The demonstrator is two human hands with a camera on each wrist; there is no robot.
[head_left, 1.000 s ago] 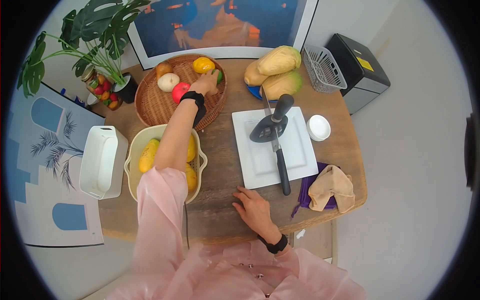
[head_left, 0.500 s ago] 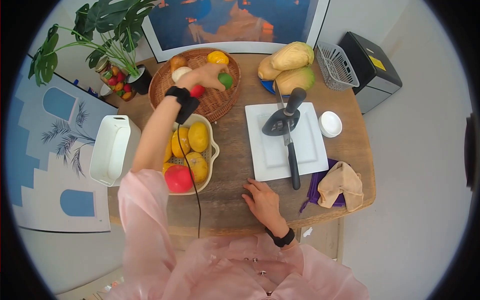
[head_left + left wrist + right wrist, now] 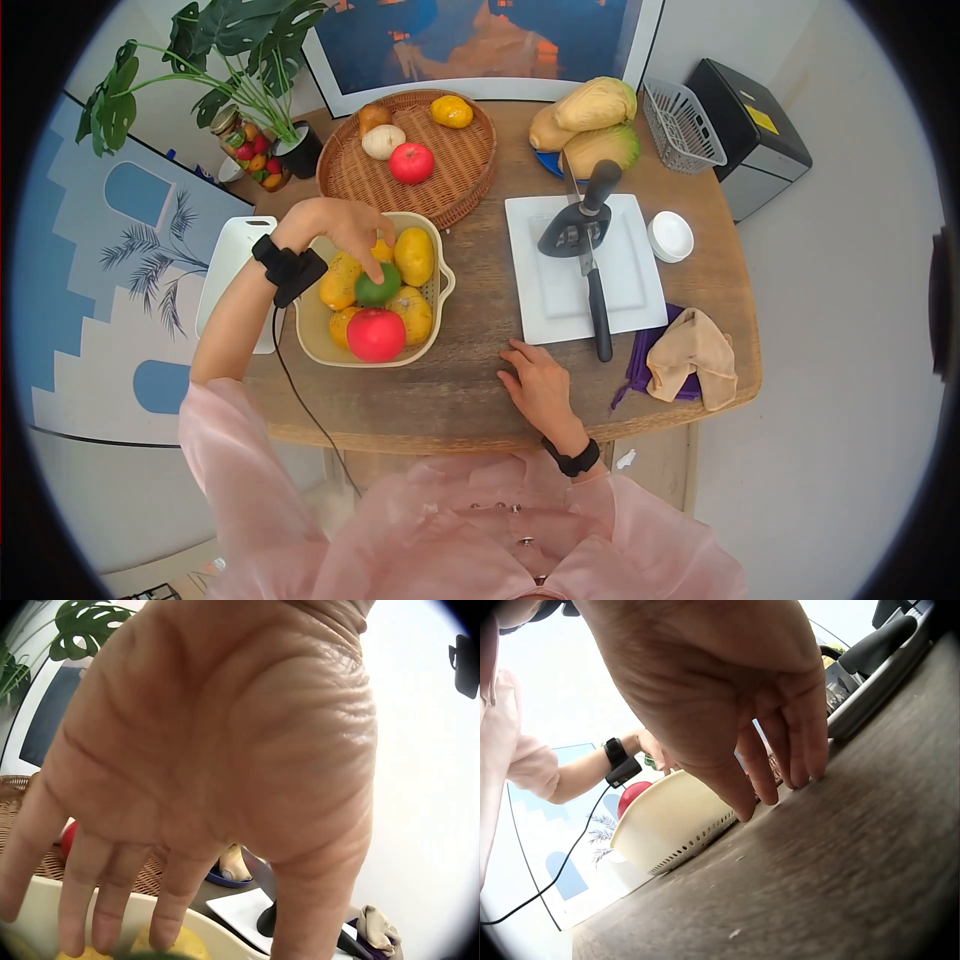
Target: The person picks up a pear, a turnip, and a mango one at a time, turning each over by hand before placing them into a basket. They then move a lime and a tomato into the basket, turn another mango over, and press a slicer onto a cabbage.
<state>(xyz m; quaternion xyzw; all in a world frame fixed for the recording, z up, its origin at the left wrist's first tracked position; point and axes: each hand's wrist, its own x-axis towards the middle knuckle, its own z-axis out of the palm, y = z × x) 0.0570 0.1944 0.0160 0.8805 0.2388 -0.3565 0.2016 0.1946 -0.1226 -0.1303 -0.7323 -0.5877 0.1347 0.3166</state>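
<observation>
My left hand (image 3: 345, 232) is over the cream basket (image 3: 447, 282), its fingers and thumb around a green fruit (image 3: 377, 286). Below the left palm (image 3: 217, 742), the left wrist view shows only a green edge of that fruit at the bottom. Around it in the basket are several yellow fruits (image 3: 413, 256) and a large red one (image 3: 376, 335). My right hand (image 3: 542, 388) rests with its fingertips on the wooden table, beside the lower edge of the white square plate (image 3: 535, 290); the right wrist view shows its fingers extended downward.
The wicker tray (image 3: 468, 170) holds a red, a white, a brown and a yellow piece of produce. A knife (image 3: 599, 315) and dark holder (image 3: 560, 235) lie on the plate. A white bowl (image 3: 671, 237), cloth (image 3: 690, 355), cabbages (image 3: 600, 103) and white bin (image 3: 235, 255) stand around.
My left hand has moved from the wicker tray down and left to the cream basket, bringing the green fruit along. The right hand stays at the table, and the head view has shifted slightly.
</observation>
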